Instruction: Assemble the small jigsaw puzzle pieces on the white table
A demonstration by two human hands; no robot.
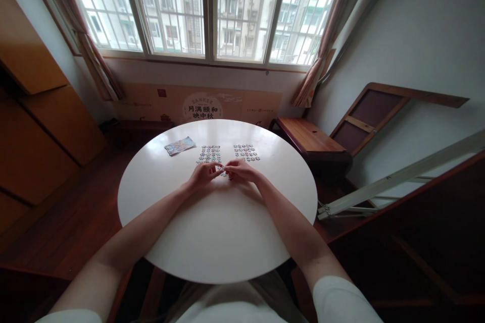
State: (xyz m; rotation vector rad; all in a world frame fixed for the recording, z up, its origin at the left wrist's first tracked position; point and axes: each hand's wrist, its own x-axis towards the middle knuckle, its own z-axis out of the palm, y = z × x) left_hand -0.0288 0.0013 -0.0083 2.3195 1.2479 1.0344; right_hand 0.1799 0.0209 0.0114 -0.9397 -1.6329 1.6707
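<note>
My left hand (203,175) and my right hand (241,169) meet over the middle of a round white table (212,232). Their fingertips pinch at a small jigsaw puzzle piece (222,167), partly covered by the fingers. A few more pieces lie just below the fingertips, partly hidden by the hands. Beyond my left hand, loose puzzle pieces (210,153) are laid out in rows. A second group of pieces (246,151) sits in rows beyond my right hand. To the left lies a flat, colourful picture sheet (180,146) with a bluish print.
A wooden bench or low table (312,135) stands past the table's right edge. A wooden-framed panel (373,116) leans on the right wall, near a pale metal frame (401,174). Orange-brown cabinets (49,136) line the left. Barred windows (208,10) are ahead.
</note>
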